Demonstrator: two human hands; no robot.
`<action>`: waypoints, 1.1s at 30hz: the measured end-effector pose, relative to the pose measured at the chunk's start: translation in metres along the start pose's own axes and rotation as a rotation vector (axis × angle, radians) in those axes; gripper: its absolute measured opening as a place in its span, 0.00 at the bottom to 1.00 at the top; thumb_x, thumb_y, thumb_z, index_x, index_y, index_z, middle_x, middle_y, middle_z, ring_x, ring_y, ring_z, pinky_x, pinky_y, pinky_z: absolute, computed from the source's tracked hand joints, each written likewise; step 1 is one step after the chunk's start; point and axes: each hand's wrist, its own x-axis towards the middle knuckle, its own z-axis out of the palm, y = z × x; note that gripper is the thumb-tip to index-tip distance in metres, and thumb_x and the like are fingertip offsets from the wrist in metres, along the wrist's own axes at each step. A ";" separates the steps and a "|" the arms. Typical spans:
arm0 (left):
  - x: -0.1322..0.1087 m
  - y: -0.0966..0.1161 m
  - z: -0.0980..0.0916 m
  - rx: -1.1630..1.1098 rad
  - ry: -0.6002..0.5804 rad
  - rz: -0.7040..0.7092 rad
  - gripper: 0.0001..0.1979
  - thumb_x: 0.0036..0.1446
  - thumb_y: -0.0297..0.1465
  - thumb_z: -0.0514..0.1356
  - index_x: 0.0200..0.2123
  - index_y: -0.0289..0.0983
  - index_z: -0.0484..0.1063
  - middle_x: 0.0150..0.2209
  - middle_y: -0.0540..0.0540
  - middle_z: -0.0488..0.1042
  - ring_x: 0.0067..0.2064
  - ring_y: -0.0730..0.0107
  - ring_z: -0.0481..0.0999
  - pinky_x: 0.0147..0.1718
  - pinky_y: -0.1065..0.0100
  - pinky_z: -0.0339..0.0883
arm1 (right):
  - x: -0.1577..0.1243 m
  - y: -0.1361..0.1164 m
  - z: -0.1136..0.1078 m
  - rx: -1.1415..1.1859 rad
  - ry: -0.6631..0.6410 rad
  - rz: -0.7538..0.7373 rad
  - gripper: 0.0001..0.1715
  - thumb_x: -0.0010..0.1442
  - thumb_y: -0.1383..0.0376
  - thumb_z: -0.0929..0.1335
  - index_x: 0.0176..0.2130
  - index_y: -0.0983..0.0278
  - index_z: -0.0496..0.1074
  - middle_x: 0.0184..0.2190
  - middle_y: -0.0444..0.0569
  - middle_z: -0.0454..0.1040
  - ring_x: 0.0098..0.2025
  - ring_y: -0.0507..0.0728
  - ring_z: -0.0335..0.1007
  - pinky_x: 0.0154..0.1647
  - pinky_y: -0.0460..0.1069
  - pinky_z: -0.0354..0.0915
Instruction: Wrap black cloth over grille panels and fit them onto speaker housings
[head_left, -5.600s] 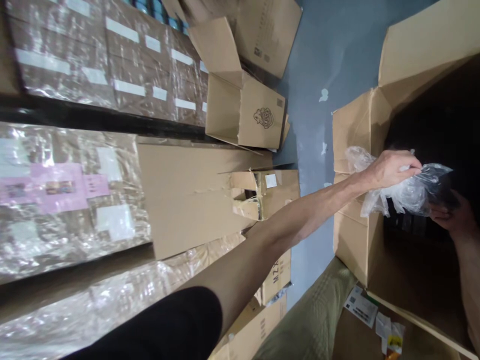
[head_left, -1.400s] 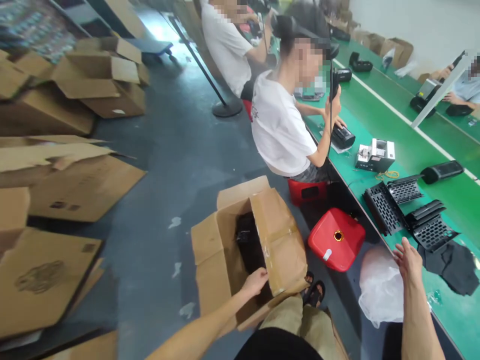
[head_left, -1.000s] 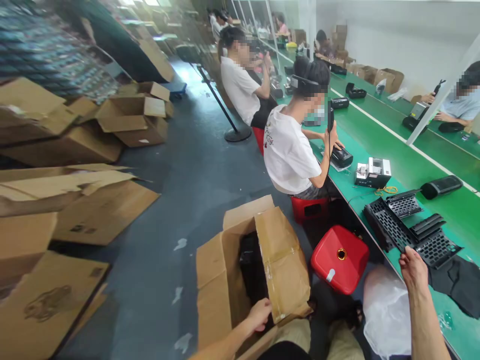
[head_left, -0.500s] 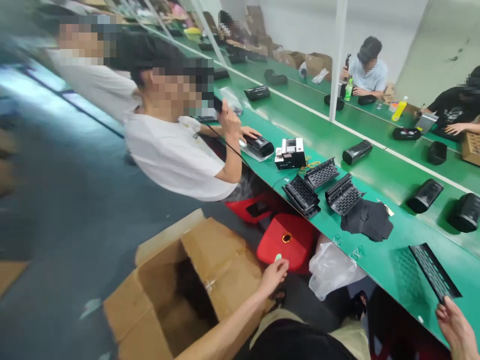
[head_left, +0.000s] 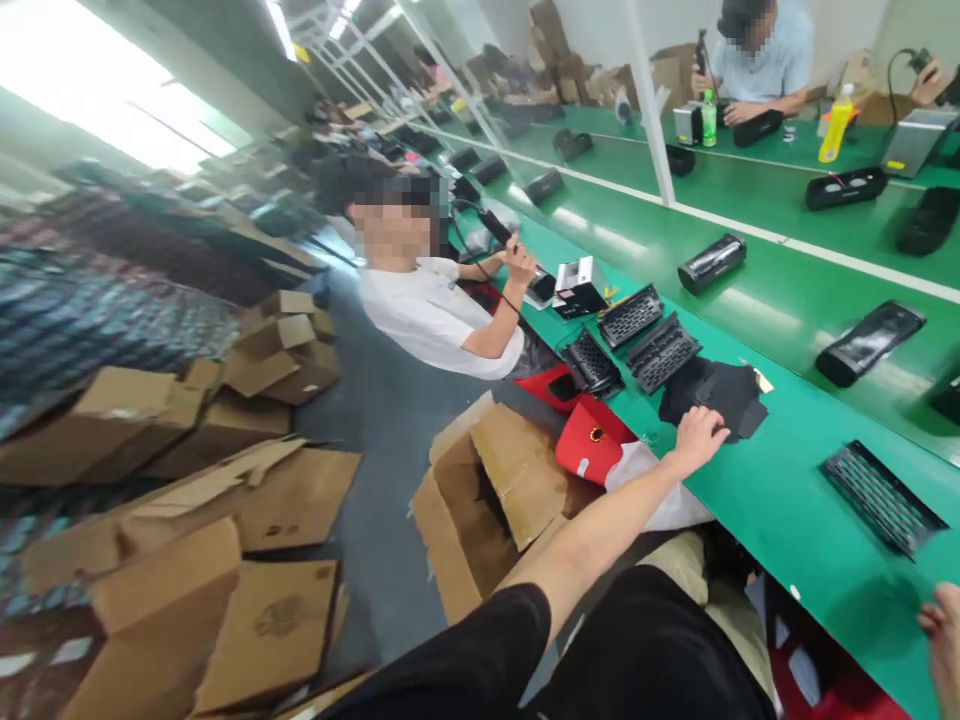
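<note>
My left hand reaches over the bench and touches the near edge of a pile of black cloth-like sheets; its fingers are bent, and whether they grip a sheet is hard to make out. At the right edge, partly cut off, is my right hand, blurred, its fingers curled. A black perforated grille lies on the green bench, apart from that hand. More black grilles sit beyond the sheets.
Black cylindrical units stand along the green belt. A person in white works on the left beside a box. Below are a red stool, a plastic bag and an open carton.
My left hand has moved from above the red stool to the black sheets. The grille has left my right hand and lies on the bench. The view has swung left.
</note>
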 end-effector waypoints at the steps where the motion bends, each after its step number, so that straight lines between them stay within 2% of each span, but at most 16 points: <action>1: 0.009 0.002 0.002 0.017 -0.018 -0.002 0.20 0.71 0.41 0.63 0.60 0.38 0.73 0.60 0.39 0.74 0.55 0.58 0.78 0.54 0.51 0.77 | -0.015 0.005 0.002 0.021 -0.021 0.038 0.28 0.33 0.48 0.81 0.32 0.54 0.74 0.29 0.49 0.69 0.25 0.57 0.65 0.21 0.55 0.61; 4: 0.031 0.003 0.004 0.068 -0.078 -0.002 0.19 0.70 0.41 0.63 0.59 0.37 0.74 0.59 0.39 0.75 0.56 0.58 0.78 0.55 0.50 0.77 | -0.052 0.023 0.004 0.075 -0.051 0.113 0.34 0.31 0.46 0.82 0.34 0.59 0.74 0.27 0.46 0.71 0.24 0.53 0.64 0.21 0.49 0.60; 7: 0.046 0.005 0.005 0.089 -0.120 0.006 0.10 0.69 0.36 0.63 0.47 0.36 0.79 0.52 0.41 0.79 0.57 0.58 0.77 0.59 0.54 0.71 | -0.079 0.033 0.005 0.103 -0.050 0.141 0.38 0.32 0.44 0.82 0.37 0.61 0.74 0.26 0.44 0.72 0.24 0.52 0.64 0.20 0.47 0.59; 9: 0.049 0.009 0.011 0.068 -0.145 0.006 0.08 0.68 0.33 0.62 0.41 0.37 0.80 0.46 0.42 0.82 0.54 0.58 0.78 0.56 0.61 0.69 | -0.092 0.033 0.014 0.105 -0.057 0.146 0.38 0.32 0.43 0.82 0.37 0.61 0.74 0.26 0.44 0.72 0.23 0.52 0.65 0.20 0.46 0.58; 11: 0.046 0.018 0.022 0.020 -0.199 0.006 0.09 0.68 0.35 0.62 0.39 0.38 0.81 0.41 0.44 0.83 0.49 0.60 0.79 0.49 0.65 0.69 | -0.101 0.031 0.035 0.094 -0.090 0.147 0.38 0.33 0.42 0.82 0.37 0.62 0.75 0.27 0.45 0.73 0.24 0.53 0.66 0.19 0.46 0.59; 14: 0.030 0.038 0.052 -0.074 -0.357 0.020 0.12 0.68 0.37 0.62 0.38 0.35 0.81 0.36 0.45 0.82 0.41 0.63 0.80 0.42 0.66 0.70 | -0.105 0.025 0.083 0.071 -0.192 0.144 0.39 0.37 0.42 0.82 0.40 0.64 0.77 0.33 0.51 0.78 0.29 0.56 0.73 0.23 0.48 0.65; 16: 0.013 0.050 0.073 -0.136 -0.478 0.033 0.14 0.70 0.39 0.62 0.43 0.33 0.80 0.38 0.45 0.81 0.39 0.65 0.80 0.41 0.65 0.74 | -0.102 0.023 0.113 0.058 -0.244 0.136 0.42 0.41 0.41 0.81 0.47 0.62 0.77 0.39 0.52 0.80 0.36 0.59 0.77 0.29 0.50 0.72; 18: -0.003 0.057 0.088 -0.190 -0.554 0.049 0.17 0.70 0.41 0.63 0.52 0.34 0.77 0.47 0.42 0.80 0.44 0.64 0.81 0.45 0.59 0.78 | -0.097 0.022 0.129 0.024 -0.269 0.134 0.44 0.42 0.40 0.80 0.51 0.61 0.76 0.42 0.51 0.81 0.41 0.61 0.78 0.34 0.52 0.74; 20: -0.015 0.056 0.095 -0.230 -0.568 0.065 0.20 0.70 0.41 0.64 0.59 0.36 0.73 0.56 0.40 0.76 0.52 0.60 0.79 0.51 0.53 0.79 | -0.090 0.023 0.128 -0.044 -0.269 0.136 0.44 0.40 0.39 0.79 0.48 0.61 0.76 0.41 0.51 0.81 0.41 0.62 0.77 0.36 0.53 0.74; 22: -0.020 0.050 0.096 -0.250 -0.549 0.070 0.21 0.70 0.41 0.64 0.61 0.37 0.72 0.59 0.39 0.74 0.56 0.57 0.78 0.54 0.50 0.78 | -0.080 0.025 0.115 -0.139 -0.240 0.133 0.43 0.39 0.36 0.76 0.43 0.62 0.74 0.37 0.50 0.79 0.39 0.62 0.76 0.35 0.54 0.73; 25: -0.021 0.040 0.090 -0.235 -0.517 0.056 0.21 0.70 0.41 0.64 0.60 0.36 0.72 0.59 0.39 0.75 0.54 0.58 0.79 0.52 0.51 0.78 | -0.065 0.025 0.087 -0.324 -0.157 0.109 0.42 0.40 0.32 0.71 0.41 0.60 0.71 0.34 0.49 0.76 0.39 0.64 0.75 0.37 0.57 0.73; 28: -0.017 0.033 0.083 -0.160 -0.481 0.032 0.18 0.70 0.40 0.63 0.57 0.37 0.75 0.51 0.42 0.79 0.50 0.61 0.79 0.53 0.55 0.76 | -0.062 0.019 0.066 -0.549 -0.038 0.033 0.41 0.41 0.35 0.71 0.44 0.60 0.70 0.39 0.56 0.76 0.51 0.72 0.73 0.51 0.64 0.70; 30: -0.016 0.033 0.080 -0.090 -0.455 0.029 0.15 0.69 0.38 0.63 0.55 0.39 0.76 0.48 0.43 0.81 0.51 0.61 0.79 0.56 0.56 0.73 | -0.066 0.014 0.064 -0.671 0.012 -0.031 0.40 0.46 0.35 0.69 0.46 0.60 0.70 0.46 0.61 0.75 0.57 0.74 0.68 0.58 0.67 0.65; 31: -0.015 0.033 0.079 -0.058 -0.449 0.035 0.14 0.69 0.37 0.63 0.55 0.40 0.77 0.48 0.44 0.81 0.52 0.60 0.78 0.58 0.56 0.71 | -0.069 0.013 0.068 -0.716 0.001 -0.054 0.38 0.49 0.35 0.68 0.46 0.60 0.71 0.47 0.62 0.76 0.57 0.74 0.69 0.59 0.67 0.64; 33: -0.016 0.037 0.080 -0.007 -0.463 0.057 0.13 0.67 0.36 0.63 0.53 0.43 0.77 0.49 0.46 0.81 0.54 0.59 0.78 0.59 0.56 0.70 | -0.072 0.013 0.084 -0.784 -0.084 -0.072 0.32 0.55 0.35 0.66 0.42 0.58 0.73 0.43 0.58 0.78 0.49 0.70 0.73 0.56 0.64 0.66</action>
